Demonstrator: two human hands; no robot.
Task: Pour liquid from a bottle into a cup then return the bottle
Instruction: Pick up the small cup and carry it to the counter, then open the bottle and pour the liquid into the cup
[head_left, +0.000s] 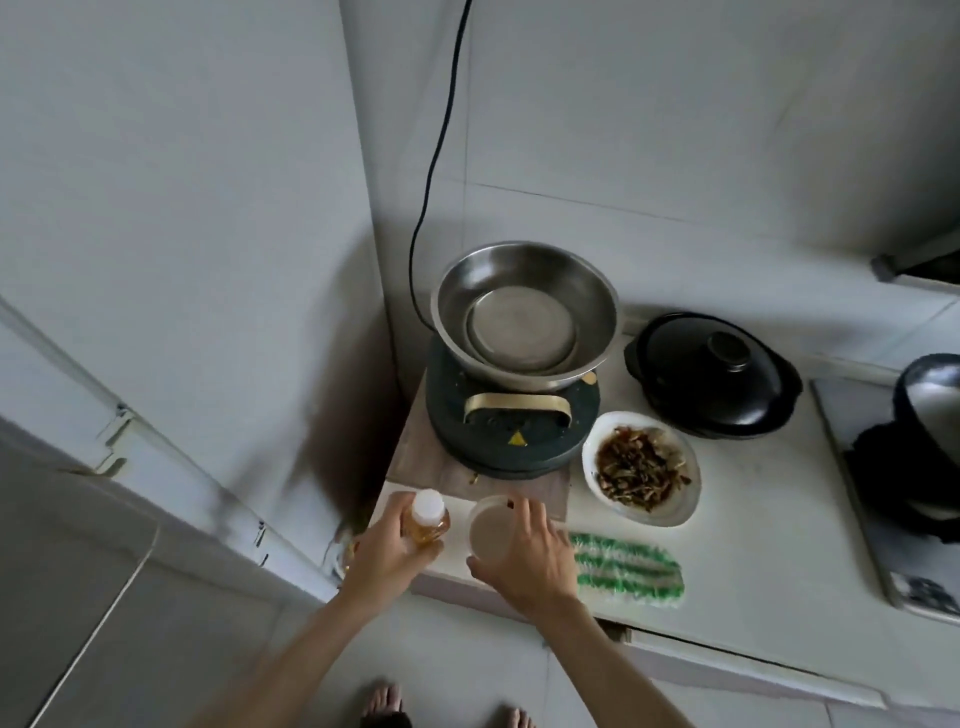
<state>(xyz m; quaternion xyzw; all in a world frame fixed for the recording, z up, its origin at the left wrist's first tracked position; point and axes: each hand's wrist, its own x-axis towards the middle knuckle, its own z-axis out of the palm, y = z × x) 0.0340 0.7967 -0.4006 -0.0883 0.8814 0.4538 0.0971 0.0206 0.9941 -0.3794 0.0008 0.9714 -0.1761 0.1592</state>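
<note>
A small bottle (427, 519) of amber liquid with a white cap stands upright at the counter's front left corner. My left hand (382, 551) is wrapped around its left side. Just to its right stands a translucent plastic cup (491, 530), seen from above. My right hand (530, 556) curls around the cup's right rim and near side, with the thumb in front of the cup. The cap is on the bottle.
Behind the cup a steel bowl (527, 317) sits on a dark round cooker (511, 426) with a black cable up the wall. A white dish of dark food (641, 467), a black lidded pot (711, 374) and a green-striped cloth (626, 569) lie to the right.
</note>
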